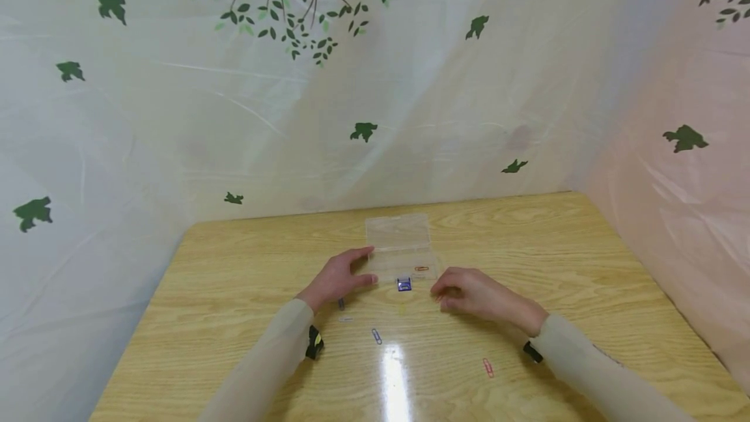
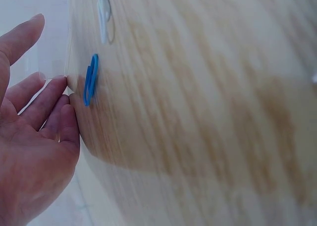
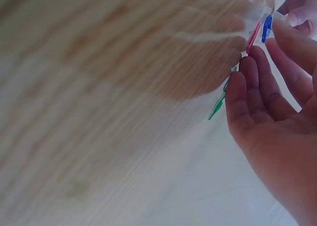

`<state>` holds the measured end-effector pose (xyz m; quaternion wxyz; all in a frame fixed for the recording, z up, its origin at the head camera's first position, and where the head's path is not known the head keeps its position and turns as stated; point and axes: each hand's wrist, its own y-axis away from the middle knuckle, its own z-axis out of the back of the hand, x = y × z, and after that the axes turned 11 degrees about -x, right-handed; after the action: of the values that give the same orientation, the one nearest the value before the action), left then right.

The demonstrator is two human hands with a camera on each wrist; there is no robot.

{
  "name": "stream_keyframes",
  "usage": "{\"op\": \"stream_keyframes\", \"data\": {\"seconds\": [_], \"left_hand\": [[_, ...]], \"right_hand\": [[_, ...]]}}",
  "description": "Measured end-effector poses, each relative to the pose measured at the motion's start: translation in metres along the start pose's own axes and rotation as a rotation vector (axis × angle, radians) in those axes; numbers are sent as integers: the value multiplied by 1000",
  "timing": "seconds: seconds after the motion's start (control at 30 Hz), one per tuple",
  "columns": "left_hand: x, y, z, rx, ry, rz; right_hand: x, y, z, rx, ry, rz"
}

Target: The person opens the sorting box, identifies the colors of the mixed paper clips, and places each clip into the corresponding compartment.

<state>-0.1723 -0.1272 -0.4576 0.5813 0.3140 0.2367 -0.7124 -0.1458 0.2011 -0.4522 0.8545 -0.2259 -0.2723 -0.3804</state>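
A clear plastic box (image 1: 401, 259) lies with its lid (image 1: 398, 232) folded back, and a red paper clip (image 1: 422, 268) shows inside. My left hand (image 1: 340, 277) is at the box's left side, thumb and fingers spread; in the left wrist view its fingertips touch the clear edge. At the right side is my right hand (image 1: 477, 295), fingers loosely bent. Near its fingertips are a pink paper clip (image 3: 253, 36) and a blue clip (image 3: 267, 28), with a green paper clip (image 3: 218, 106) by the little finger. A blue marking or piece (image 1: 404, 284) sits at the box's front edge.
Loose paper clips lie on the wooden table (image 1: 234, 344): a blue one (image 1: 377, 336), a red one (image 1: 488, 367), a white one (image 1: 346, 319), a faint yellow one (image 1: 402, 309) and a darker blue one (image 1: 342, 304) beside the left wrist. A leaf-patterned curtain (image 1: 263, 135) surrounds the table.
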Motion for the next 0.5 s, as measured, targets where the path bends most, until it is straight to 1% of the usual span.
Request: {"op": "stream_keyframes", "data": {"seconds": [0.27, 0.4, 0.5], "left_hand": [[1, 1, -1, -4, 9, -12], [0, 2, -1, 0, 6, -5], [0, 2, -1, 2, 7, 3]], "right_hand": [[-1, 0, -1, 9, 22, -42], [-2, 0, -1, 17, 24, -70], [-2, 0, -2, 15, 35, -73]]}}
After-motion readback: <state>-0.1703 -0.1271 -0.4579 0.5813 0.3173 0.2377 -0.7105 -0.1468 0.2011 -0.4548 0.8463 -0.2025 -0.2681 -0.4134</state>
